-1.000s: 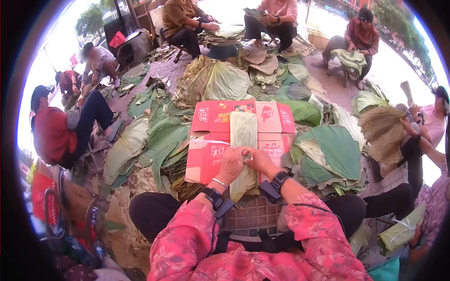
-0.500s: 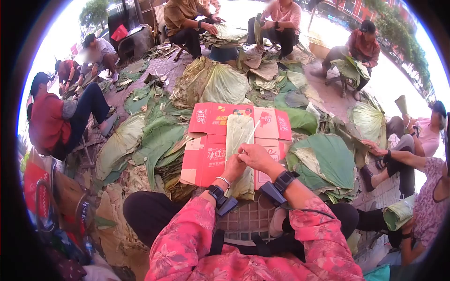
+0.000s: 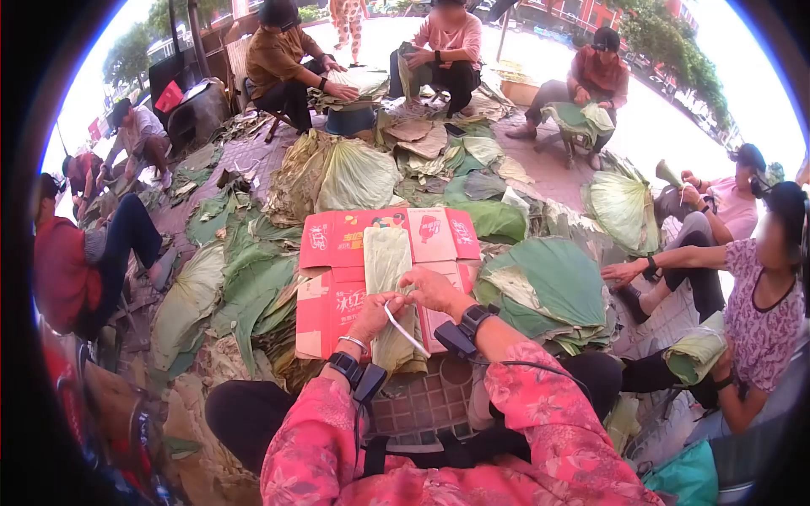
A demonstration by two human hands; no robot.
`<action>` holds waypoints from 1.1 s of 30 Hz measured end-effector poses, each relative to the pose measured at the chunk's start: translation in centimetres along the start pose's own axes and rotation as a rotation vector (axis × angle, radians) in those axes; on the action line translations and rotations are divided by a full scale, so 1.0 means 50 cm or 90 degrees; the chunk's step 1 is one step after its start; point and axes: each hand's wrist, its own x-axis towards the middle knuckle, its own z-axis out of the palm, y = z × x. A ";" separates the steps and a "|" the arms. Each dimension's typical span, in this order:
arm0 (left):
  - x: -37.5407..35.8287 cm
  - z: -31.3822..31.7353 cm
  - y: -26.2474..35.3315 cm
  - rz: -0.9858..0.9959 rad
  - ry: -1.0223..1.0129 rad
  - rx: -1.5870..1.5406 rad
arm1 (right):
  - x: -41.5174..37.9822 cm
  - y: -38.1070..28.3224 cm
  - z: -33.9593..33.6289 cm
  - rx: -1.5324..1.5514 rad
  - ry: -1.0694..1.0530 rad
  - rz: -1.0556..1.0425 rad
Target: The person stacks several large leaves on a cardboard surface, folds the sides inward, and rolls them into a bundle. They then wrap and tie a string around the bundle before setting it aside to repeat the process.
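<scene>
A folded pale green leaf bundle (image 3: 388,253) lies lengthwise on a flattened red cardboard box (image 3: 325,295) in front of me. My left hand (image 3: 371,316) is closed over the bundle's near half, pinching a white strip (image 3: 405,331) that curves down towards me. Close against it, on the right, my right hand (image 3: 432,291) has its fingers bent together at the same strip. The fingertips of both hands meet over the leaf, and the exact hold of the right one is partly hidden.
Green leaf stacks (image 3: 548,282) lie right of the cardboard, more leaves (image 3: 253,287) left, and a big pale leaf (image 3: 359,173) beyond. Several people sit around; one person's hand (image 3: 624,271) reaches in from the right. A blue tub (image 3: 350,120) stands at the back.
The view has shifted, so the cardboard and hands sit further left and lower. The white strip, earlier pointing up and away from me, now curves down towards me.
</scene>
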 end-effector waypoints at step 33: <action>0.001 -0.002 -0.006 -0.012 0.086 -0.038 | -0.065 -0.054 0.009 0.043 0.097 0.130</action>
